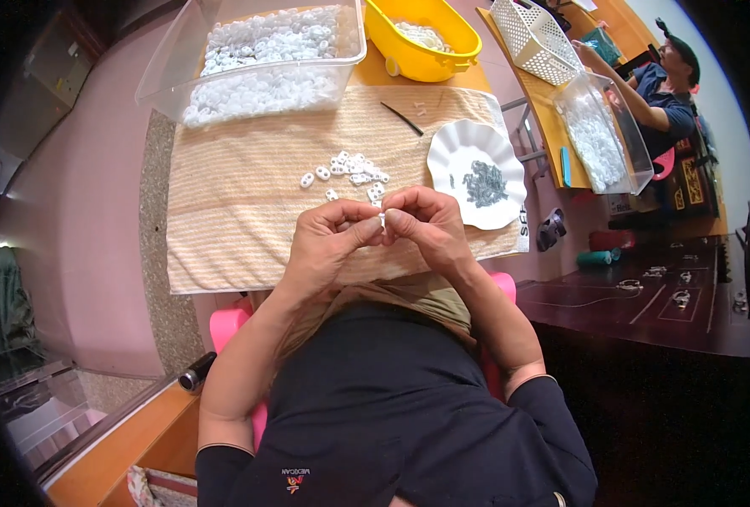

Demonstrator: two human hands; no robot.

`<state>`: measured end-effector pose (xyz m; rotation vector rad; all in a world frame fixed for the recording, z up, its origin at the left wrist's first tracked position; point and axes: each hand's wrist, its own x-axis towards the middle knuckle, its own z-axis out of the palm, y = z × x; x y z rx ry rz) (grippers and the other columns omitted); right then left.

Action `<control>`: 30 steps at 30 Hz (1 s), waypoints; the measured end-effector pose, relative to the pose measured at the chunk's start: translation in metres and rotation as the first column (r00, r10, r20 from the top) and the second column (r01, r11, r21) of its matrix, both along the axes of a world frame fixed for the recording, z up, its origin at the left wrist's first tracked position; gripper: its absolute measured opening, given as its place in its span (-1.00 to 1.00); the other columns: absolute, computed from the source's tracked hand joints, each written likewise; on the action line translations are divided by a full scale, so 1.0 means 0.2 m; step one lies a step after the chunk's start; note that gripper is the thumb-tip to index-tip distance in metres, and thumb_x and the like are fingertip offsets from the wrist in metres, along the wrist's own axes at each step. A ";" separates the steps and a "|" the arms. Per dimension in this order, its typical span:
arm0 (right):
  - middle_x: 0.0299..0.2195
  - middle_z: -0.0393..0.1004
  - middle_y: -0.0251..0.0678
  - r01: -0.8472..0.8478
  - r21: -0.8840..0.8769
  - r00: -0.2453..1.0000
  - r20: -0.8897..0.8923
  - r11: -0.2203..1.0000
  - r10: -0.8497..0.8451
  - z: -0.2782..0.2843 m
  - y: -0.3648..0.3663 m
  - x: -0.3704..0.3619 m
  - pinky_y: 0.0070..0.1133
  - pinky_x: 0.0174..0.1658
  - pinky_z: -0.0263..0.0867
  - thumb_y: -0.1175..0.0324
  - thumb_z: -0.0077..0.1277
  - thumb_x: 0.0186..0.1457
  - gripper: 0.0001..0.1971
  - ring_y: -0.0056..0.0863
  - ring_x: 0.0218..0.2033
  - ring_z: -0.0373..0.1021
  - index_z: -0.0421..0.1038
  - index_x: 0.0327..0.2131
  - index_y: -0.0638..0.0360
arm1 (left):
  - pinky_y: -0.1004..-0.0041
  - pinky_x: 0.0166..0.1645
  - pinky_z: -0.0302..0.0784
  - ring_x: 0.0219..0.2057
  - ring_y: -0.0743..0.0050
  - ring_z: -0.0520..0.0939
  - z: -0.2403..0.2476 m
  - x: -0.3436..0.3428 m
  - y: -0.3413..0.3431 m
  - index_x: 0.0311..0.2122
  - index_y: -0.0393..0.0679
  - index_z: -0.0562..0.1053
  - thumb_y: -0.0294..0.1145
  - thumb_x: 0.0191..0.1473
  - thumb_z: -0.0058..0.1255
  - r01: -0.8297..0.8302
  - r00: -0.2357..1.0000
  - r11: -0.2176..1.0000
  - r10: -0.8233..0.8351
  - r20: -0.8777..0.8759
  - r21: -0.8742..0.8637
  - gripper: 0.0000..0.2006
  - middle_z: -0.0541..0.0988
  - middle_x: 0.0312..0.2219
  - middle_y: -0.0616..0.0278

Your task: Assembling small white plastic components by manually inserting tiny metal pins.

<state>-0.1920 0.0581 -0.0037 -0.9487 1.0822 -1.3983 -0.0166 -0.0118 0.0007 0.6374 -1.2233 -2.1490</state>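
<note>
White piece (383,220): pinched by your left hand (328,242) and your right hand (432,226)
Scalloped plate (459,138): beyond your right hand

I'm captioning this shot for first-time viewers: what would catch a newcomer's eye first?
Probably the bright yellow tub at the top, beside a big clear bin heaped with white pieces. Next, the wavy-rimmed white plate of dark bits, at the right of the striped towel. In the centre, the left hand and right hand pinch a small white part.
</note>
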 end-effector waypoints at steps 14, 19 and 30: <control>-0.36 0.48 -0.28 -0.019 -0.147 0.946 -0.322 0.989 -0.030 -0.02 -0.01 0.02 -0.64 -0.28 0.45 0.60 0.03 0.09 -0.88 -0.57 -0.33 0.46 0.43 -0.27 0.41 | 0.48 -0.15 0.60 -0.33 0.47 0.61 0.00 -0.01 0.01 -0.26 -0.34 0.44 -0.54 0.10 0.03 -0.077 0.985 0.972 0.109 -0.137 0.222 -0.88 0.56 -0.34 0.15; -0.35 0.53 -0.25 0.036 -0.012 0.995 -0.088 0.999 -0.037 -0.01 0.00 0.02 -0.63 -0.25 0.45 0.56 0.03 0.11 -0.87 -0.55 -0.34 0.48 0.44 -0.24 0.38 | 0.49 -0.18 0.61 -0.33 0.47 0.62 -0.02 0.01 0.00 -0.24 -0.30 0.44 -0.57 0.07 0.04 -0.077 0.992 0.969 0.098 -0.077 0.234 -0.87 0.57 -0.36 0.15; -0.31 0.51 -0.28 0.064 0.003 0.997 -0.031 0.998 -0.064 -0.04 0.00 0.02 -0.64 -0.24 0.44 0.55 0.06 0.08 -0.86 -0.60 -0.36 0.45 0.47 -0.25 0.34 | 0.56 -0.21 0.57 -0.37 0.54 0.60 -0.02 0.00 0.01 -0.20 -0.28 0.46 -0.52 0.06 0.08 -0.046 0.996 0.957 0.066 -0.059 0.287 -0.82 0.58 -0.37 0.22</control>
